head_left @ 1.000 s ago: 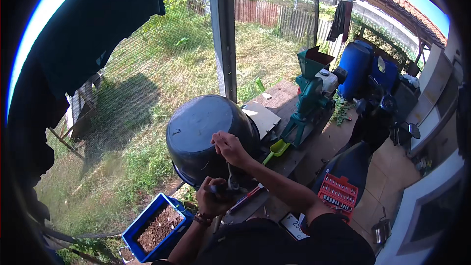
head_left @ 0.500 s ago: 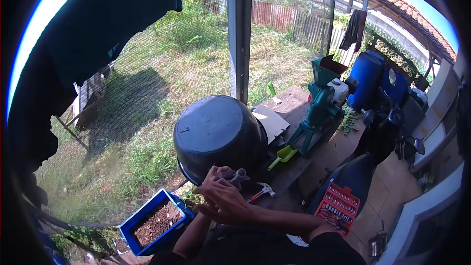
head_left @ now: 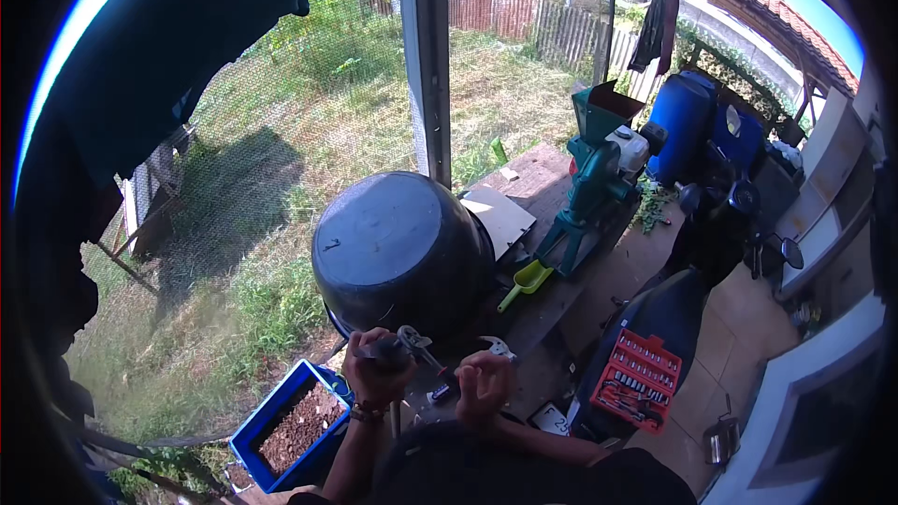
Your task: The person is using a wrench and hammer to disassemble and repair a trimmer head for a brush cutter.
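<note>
Sunny grass lies past a wooden workbench [head_left: 543,189] with a big upside-down black pot [head_left: 400,248]. Left hand [head_left: 376,376] is closed around pliers [head_left: 409,344], just below the pot. Right hand [head_left: 482,387] is curled beside it; I cannot tell if it holds anything.

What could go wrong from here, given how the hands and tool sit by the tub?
The left hand grips a metal tool close to the right hand; a slip might pinch fingers. The upturned black tub sits near the bench edge and may slide if knocked. The blue crate below could catch anything dropped.
</note>
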A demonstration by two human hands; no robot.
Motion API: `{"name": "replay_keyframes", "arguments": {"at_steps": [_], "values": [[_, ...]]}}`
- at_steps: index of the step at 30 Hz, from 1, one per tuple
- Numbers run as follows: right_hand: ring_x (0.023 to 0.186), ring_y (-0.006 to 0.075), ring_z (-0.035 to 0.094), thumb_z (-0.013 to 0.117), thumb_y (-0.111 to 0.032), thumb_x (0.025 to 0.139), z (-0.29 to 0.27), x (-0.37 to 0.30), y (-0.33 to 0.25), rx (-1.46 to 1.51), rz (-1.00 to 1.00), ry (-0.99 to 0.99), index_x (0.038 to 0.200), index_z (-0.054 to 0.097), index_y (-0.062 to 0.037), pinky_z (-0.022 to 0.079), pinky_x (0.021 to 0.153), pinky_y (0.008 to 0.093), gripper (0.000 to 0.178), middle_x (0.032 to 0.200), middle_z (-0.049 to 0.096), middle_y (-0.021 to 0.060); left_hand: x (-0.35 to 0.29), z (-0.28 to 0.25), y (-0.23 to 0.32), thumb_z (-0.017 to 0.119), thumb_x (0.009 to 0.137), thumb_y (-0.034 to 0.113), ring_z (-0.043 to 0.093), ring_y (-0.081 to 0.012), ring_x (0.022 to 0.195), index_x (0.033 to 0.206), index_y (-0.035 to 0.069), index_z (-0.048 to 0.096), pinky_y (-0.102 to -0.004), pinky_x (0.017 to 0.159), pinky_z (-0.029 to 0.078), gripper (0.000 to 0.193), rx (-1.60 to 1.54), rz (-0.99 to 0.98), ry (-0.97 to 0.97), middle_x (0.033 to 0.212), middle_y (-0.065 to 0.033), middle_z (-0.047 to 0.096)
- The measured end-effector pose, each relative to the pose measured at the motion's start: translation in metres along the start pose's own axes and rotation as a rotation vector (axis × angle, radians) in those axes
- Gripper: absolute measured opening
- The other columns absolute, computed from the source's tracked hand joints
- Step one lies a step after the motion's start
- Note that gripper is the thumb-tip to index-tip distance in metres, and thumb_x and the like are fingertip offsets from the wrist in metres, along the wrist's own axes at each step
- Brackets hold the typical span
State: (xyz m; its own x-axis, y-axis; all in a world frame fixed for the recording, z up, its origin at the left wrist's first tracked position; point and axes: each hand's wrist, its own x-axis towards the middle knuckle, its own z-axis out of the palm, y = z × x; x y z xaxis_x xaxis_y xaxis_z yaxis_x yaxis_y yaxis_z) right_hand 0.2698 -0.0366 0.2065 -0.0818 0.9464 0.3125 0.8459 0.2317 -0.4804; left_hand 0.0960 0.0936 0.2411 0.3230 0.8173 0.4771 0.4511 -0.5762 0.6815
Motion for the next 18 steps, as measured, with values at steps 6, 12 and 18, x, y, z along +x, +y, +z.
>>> {"name": "replay_keyframes", "arguments": {"at_steps": [6, 12, 18], "values": [[0.055, 0.0059, 0.05, 0.059, -0.008, 0.098, 0.025, 0.053, 0.001, 1.3, 0.808, 0.824, 0.1, 0.054, -0.0049, 0.041, 0.05, 0.0231, 0.007, 0.068, 0.055, 0.0014, -0.015, -0.015, -0.001, 0.083, 0.051, 0.023, 0.065, -0.025, 0.084, 0.093, 0.009, 0.066, -0.0384, 0.071, 0.054, 0.047, -0.115, -0.053, -0.008, 0.092, -0.0053, 0.063], [0.055, 0.0072, 0.053, 0.067, -0.01, 0.093, -0.004, 0.138, 0.047, 1.294, 0.563, 0.616, 0.098, 0.057, -0.0034, 0.041, 0.05, 0.0216, 0.013, 0.066, 0.054, -0.0006, -0.02, -0.006, 0.018, 0.087, 0.053, 0.026, 0.067, -0.025, 0.077, 0.101, 0.011, 0.066, -0.0371, 0.067, 0.056, 0.055, -0.056, 0.156, -0.101, 0.091, -0.0052, 0.063], [0.055, 0.0068, 0.051, 0.069, -0.016, 0.09, -0.025, 0.191, 0.019, 0.787, 0.36, 0.308, 0.082, 0.063, -0.0053, 0.041, 0.05, 0.0258, 0.015, 0.064, 0.054, -0.0008, -0.012, 0.003, 0.01, 0.085, 0.053, 0.027, 0.066, -0.0268, 0.077, 0.104, 0.014, 0.066, -0.0389, 0.065, 0.056, 0.055, -0.018, 0.062, -0.12, 0.089, -0.0058, 0.061]]}}
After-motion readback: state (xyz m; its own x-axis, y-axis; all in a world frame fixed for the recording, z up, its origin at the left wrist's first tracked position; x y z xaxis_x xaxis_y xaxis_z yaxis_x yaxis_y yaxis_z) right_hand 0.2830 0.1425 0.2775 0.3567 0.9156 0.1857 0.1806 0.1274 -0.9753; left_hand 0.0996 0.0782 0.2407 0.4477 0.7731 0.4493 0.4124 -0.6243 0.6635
